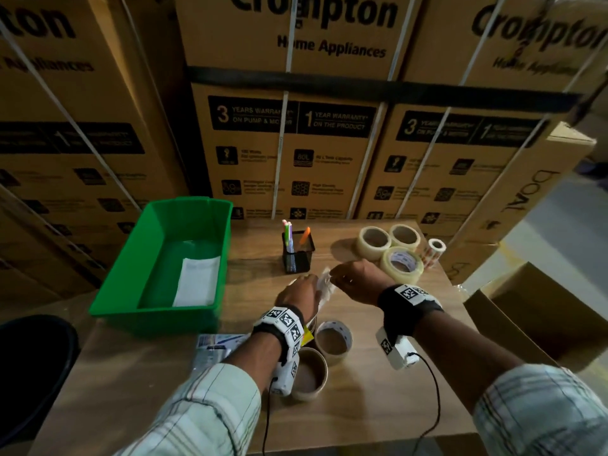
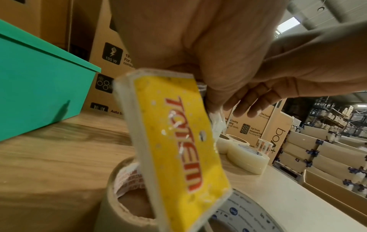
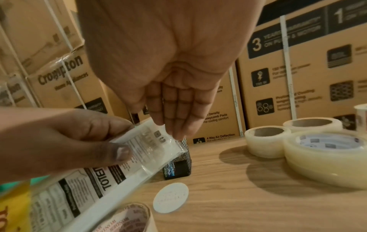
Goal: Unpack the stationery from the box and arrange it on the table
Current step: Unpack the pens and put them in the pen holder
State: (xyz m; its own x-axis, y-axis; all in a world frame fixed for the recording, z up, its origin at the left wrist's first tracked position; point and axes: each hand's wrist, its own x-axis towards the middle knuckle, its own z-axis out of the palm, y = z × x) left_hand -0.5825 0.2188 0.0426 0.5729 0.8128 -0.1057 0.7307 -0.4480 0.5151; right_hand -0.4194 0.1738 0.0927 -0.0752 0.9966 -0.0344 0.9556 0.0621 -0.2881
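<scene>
My left hand [image 1: 299,294] grips a flat packet [image 2: 178,141] by its upper half; the packet is yellow with red lettering and sits in a clear wrapper. Its printed white back [image 3: 99,172] shows in the right wrist view. My right hand [image 1: 352,278] meets it from the right, and its fingertips [image 3: 168,128] pinch the clear flap at the packet's top end. Both hands hover over the wooden table [image 1: 394,406], just in front of a black mesh pen holder [image 1: 297,251] with several pens in it. The open cardboard box [image 1: 543,314] stands at the right.
Three clear tape rolls [image 1: 401,263] and a small printed roll [image 1: 434,251] lie at the back right. A brown roll [image 1: 309,373] and a white-cored roll [image 1: 334,340] sit under my left wrist. A green bin [image 1: 131,311] holds white paper. A white disc [image 3: 170,197] lies nearby.
</scene>
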